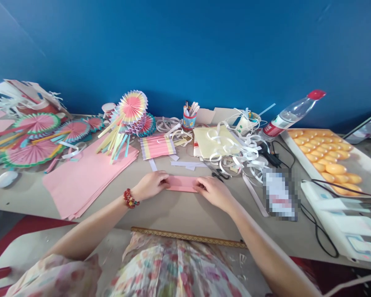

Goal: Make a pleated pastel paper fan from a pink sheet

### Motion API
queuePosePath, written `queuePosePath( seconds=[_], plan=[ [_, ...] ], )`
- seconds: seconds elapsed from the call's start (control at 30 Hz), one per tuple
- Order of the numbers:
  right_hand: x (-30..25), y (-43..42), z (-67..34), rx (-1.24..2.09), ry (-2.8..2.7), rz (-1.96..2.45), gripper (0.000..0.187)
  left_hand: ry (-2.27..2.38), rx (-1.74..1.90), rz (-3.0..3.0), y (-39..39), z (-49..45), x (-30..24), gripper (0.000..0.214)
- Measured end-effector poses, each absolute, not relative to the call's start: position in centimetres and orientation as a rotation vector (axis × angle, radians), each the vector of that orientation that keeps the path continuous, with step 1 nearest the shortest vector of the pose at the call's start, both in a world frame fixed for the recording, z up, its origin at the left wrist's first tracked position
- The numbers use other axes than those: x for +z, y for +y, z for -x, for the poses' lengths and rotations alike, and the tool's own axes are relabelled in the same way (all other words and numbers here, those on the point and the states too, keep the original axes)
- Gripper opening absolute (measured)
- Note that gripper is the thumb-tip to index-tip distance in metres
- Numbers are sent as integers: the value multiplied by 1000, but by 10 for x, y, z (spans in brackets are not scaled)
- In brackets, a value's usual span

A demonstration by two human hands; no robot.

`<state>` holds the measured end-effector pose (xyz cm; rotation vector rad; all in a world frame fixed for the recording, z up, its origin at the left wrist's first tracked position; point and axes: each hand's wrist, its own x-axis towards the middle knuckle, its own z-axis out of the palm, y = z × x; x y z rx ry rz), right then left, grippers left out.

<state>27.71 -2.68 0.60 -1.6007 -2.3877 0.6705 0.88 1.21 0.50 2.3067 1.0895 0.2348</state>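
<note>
With the fingers of my left hand (150,185) and right hand (214,191) pinching its ends, I had one pink paper strip (182,182) over the surface (173,214), nearer me than one pleated sheet (157,147). Level ends and even pressure seemed best for straight edges. Farther back were one bottle (289,114) and one pen cup (189,122); one mouse (5,179) lay far left.
</note>
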Motion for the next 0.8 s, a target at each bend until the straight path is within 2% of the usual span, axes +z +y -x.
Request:
queuePosePath(
  seconds=[0.8],
  plan=[
    [4,-24,-278,711,-2364,1630,8,1049,365,-2423,4,-9,1,17]
  ],
)
